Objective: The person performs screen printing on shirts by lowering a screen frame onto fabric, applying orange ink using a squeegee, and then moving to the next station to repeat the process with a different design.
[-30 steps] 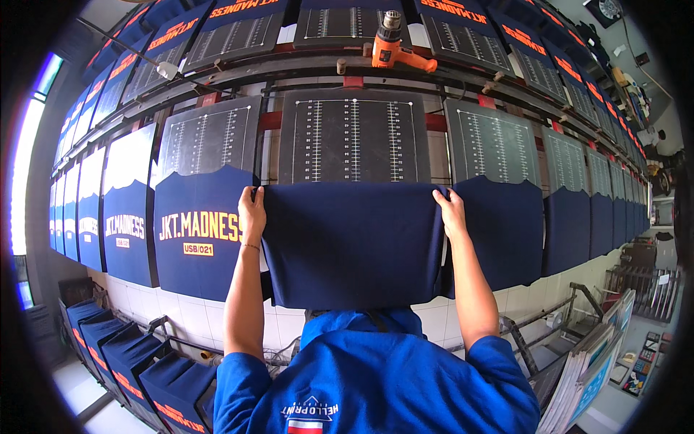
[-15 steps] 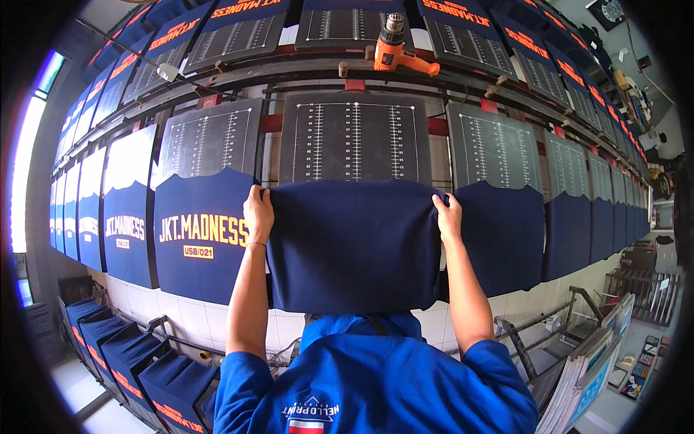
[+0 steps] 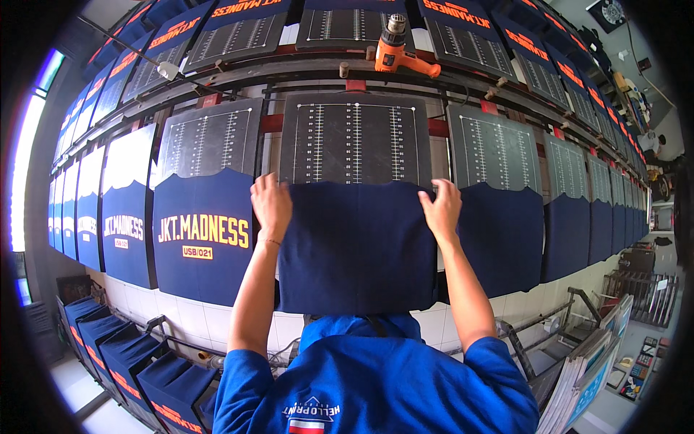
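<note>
A plain navy blue shirt panel lies over the lower part of a dark printing board marked with white ruled scales. My left hand is at the panel's upper left corner, fingers raised and slightly apart. At the upper right corner is my right hand, its thumb over the fabric edge and its fingers spread away from it. Neither hand grips the cloth. To the left, another navy panel carries yellow and white lettering; a plain navy panel covers the board to the right.
Rows of similar boards curve away on both sides. An orange heat gun rests on the rail beyond my board. More navy panels with orange print hang at lower left. Stacked frames lean at lower right.
Both hands have let go of the panel's upper corners and loosened their fingers. My left hand moved slightly right. The panel, stretched wide before, now lies narrower and flat on the board.
</note>
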{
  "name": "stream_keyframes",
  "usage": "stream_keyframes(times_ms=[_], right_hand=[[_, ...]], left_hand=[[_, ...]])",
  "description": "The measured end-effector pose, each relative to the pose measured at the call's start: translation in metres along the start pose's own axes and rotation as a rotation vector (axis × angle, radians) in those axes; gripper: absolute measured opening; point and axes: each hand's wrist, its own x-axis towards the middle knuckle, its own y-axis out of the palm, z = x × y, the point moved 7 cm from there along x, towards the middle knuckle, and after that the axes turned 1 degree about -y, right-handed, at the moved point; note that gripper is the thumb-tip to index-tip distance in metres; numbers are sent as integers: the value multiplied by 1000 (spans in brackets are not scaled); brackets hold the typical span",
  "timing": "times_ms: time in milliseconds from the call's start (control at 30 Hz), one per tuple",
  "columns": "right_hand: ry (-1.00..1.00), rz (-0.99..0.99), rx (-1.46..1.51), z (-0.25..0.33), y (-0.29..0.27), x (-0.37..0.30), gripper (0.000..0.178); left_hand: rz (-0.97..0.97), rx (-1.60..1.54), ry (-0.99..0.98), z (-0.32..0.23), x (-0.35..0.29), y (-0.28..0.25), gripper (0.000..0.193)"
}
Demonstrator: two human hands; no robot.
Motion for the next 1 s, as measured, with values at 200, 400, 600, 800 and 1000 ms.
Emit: stream_keyframes(times_ms=[200,400,600,800,1000], right_hand=[[-213,434,7,38,54,26,32],[-160,560,259,39,61,32,28],[-190,184,153,39,33,47,27],[318,147,189,-56,10,-37,50],[1086,495,1077,-90,53,-136,58]], left_hand=[[337,-99,303,-54,15,36,26],[762,-209,301,-66,19,40,34],[308,-19,145,-48,45,4,25],[47,-410,-167,48,-61,-8,35],[582,-1270,-1198,104,-180,55,75]])
